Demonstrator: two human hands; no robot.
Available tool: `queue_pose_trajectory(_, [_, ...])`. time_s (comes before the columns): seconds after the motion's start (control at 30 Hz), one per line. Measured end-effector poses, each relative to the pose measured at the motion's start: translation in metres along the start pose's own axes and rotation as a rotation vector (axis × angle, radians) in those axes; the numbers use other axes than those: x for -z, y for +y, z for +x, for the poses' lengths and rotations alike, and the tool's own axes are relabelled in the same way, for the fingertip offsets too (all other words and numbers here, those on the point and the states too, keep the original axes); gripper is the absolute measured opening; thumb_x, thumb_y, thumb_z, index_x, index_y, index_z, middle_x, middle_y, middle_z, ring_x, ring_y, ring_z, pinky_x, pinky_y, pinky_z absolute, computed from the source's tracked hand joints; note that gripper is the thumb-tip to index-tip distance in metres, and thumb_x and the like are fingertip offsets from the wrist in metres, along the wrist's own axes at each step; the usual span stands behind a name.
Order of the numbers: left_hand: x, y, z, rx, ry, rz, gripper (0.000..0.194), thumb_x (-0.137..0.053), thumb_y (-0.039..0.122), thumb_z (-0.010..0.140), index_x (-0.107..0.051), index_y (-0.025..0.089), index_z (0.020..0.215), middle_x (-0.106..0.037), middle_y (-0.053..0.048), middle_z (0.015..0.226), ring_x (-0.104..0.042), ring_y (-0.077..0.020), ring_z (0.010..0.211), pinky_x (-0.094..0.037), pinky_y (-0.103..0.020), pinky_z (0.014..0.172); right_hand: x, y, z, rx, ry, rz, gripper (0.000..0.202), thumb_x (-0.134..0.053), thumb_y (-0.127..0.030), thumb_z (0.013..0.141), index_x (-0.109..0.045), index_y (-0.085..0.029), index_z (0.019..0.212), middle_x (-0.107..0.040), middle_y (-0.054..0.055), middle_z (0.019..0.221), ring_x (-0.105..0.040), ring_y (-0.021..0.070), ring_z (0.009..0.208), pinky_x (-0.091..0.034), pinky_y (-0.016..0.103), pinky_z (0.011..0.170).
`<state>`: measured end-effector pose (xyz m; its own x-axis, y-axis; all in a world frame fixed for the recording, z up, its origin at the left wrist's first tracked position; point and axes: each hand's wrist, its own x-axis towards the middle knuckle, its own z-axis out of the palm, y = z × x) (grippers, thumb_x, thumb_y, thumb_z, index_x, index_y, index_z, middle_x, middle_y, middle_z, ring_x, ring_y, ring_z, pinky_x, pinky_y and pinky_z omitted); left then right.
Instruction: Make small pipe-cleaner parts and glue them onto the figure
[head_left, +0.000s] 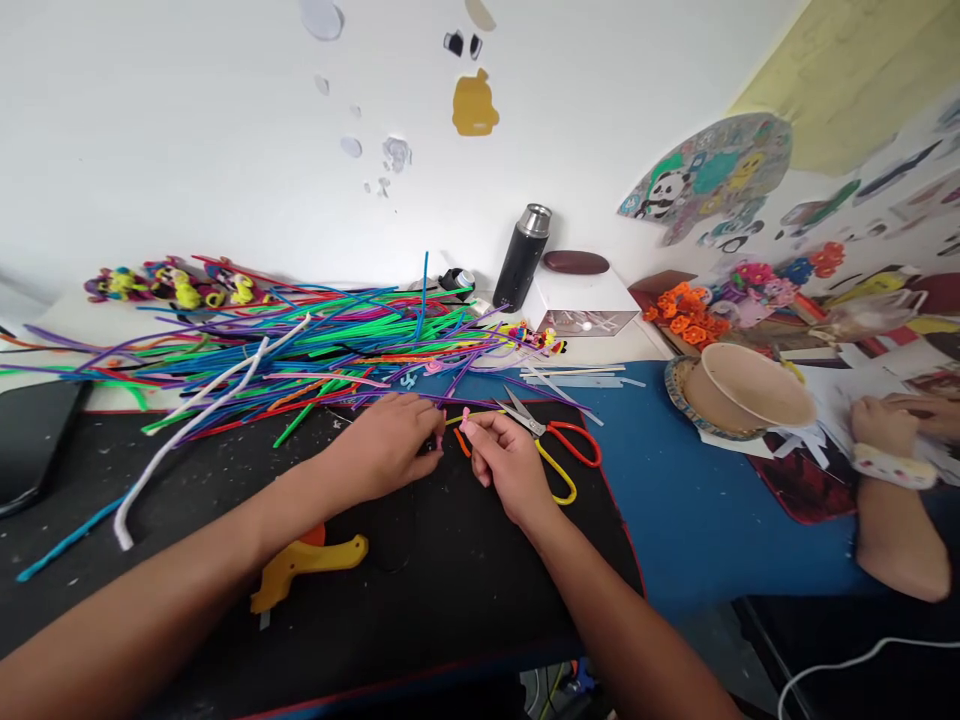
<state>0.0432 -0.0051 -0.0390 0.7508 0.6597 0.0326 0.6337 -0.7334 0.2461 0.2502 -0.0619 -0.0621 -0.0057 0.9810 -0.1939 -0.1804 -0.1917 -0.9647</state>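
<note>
Pink pipe-cleaner piece (465,420): small, pinched at your right fingertips, above the black mat (450,590) at its middle. Left to right from the far end: small multicoloured figures (180,285) stand formed in a cluster by the wall. The pipe-cleaner pile (367,335) is long, loose and unshaped, with two white stems (187,430) trailing toward you. Your yellow-handled tool (307,565) (a glue gun, by its shape) lies beneath and beside your left forearm.

Your left hand (390,445) has its fingers curled narrow, with a bit of pink at the tips; cannot tell whether that is gripped. Your right hand (510,465) holds a close pinch on the pink piece, its end apparently bent over. An orange scrap (462,443) lies between your hands. The scissors (544,430) rest beside your right hand, blades parted.

State of work, judged: the pink piece is short and partly shaped, joined to nothing that shows; the pile remains loose.

Labels: none legible on the black flask (520,265); marks on the yellow wall sticker (475,105) are too small to read.
</note>
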Motion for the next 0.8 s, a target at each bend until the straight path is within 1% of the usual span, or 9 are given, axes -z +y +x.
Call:
queue_pose_trajectory(0.07, [0.012,-0.01,-0.007,0.013,0.099,-0.026,0.012,-0.063,0.031,0.105,-0.07,0.022,0.11,-0.078,-0.008,0.106,-0.073,-0.0301,0.102,-0.051,-0.044,0.091,-0.002,-0.001,0.001,-0.019,-0.003,0.014,0.038,-0.083,-0.055,0.087,-0.07,-0.019,0.089,-0.05,-0.01,0.048,-0.038,0.0075,0.038,-0.028,0.023,0.042])
queue_pose_trajectory(0.13, [0.024,-0.018,-0.013,0.001,0.176,0.002,0.017,-0.058,0.033,0.108,-0.069,0.021,0.11,-0.077,-0.008,0.105,-0.072,-0.0303,0.101,-0.051,-0.045,0.092,-0.006,-0.002,0.003,-0.039,-0.008,0.031,0.038,-0.083,-0.055,0.086,-0.069,-0.019,0.087,-0.05,-0.01,0.047,-0.039,0.0073,0.038,-0.028,0.022,0.043])
queue_pose_trajectory(0.23, [0.039,-0.024,-0.019,-0.018,0.25,0.07,0.021,-0.054,0.035,0.11,-0.07,0.021,0.112,-0.078,-0.01,0.107,-0.072,-0.0314,0.102,-0.05,-0.045,0.091,-0.016,-0.003,0.01,-0.054,-0.033,0.046,0.039,-0.084,-0.055,0.085,-0.069,-0.019,0.086,-0.05,-0.01,0.047,-0.039,0.0074,0.039,-0.028,0.022,0.043])
queue_pose_trajectory(0.33, [0.048,-0.028,-0.021,-0.024,0.303,0.14,0.025,-0.053,0.036,0.112,-0.072,0.02,0.115,-0.08,-0.012,0.11,-0.072,-0.0326,0.103,-0.049,-0.045,0.087,-0.029,-0.005,0.019,-0.046,-0.08,0.046,0.039,-0.084,-0.056,0.085,-0.069,-0.02,0.086,-0.049,-0.01,0.047,-0.038,0.0077,0.039,-0.027,0.023,0.042])
queue_pose_trajectory(0.43, [0.055,-0.034,-0.024,-0.015,0.342,0.193,0.025,-0.053,0.034,0.112,-0.072,0.019,0.116,-0.081,-0.012,0.111,-0.073,-0.0334,0.103,-0.049,-0.046,0.087,-0.043,-0.007,0.029,-0.035,-0.106,0.042,0.039,-0.084,-0.056,0.084,-0.069,-0.02,0.085,-0.049,-0.01,0.047,-0.038,0.0081,0.038,-0.027,0.024,0.042])
queue_pose_trajectory(0.57, [0.063,-0.045,-0.029,0.025,0.365,0.228,0.022,-0.057,0.033,0.109,-0.074,0.02,0.112,-0.082,-0.012,0.111,-0.073,-0.0335,0.102,-0.05,-0.045,0.087,-0.061,-0.012,0.044,0.0,-0.129,0.047,0.038,-0.084,-0.056,0.085,-0.069,-0.02,0.085,-0.049,-0.01,0.047,-0.039,0.0082,0.038,-0.029,0.024,0.043])
queue_pose_trajectory(0.67, [0.066,-0.051,-0.033,0.049,0.373,0.226,0.02,-0.059,0.033,0.108,-0.074,0.021,0.112,-0.082,-0.012,0.112,-0.074,-0.0335,0.103,-0.052,-0.046,0.09,-0.073,-0.014,0.054,0.04,-0.163,0.054,0.038,-0.083,-0.056,0.086,-0.069,-0.021,0.086,-0.049,-0.01,0.047,-0.039,0.0083,0.038,-0.029,0.024,0.043])
queue_pose_trajectory(0.8, [0.069,-0.055,-0.037,0.064,0.367,0.207,0.018,-0.062,0.033,0.107,-0.074,0.021,0.113,-0.083,-0.012,0.113,-0.073,-0.0346,0.107,-0.051,-0.048,0.093,-0.085,-0.009,0.059,0.038,-0.179,0.073,0.039,-0.083,-0.057,0.086,-0.068,-0.021,0.086,-0.049,-0.011,0.047,-0.038,0.0084,0.037,-0.026,0.024,0.042])
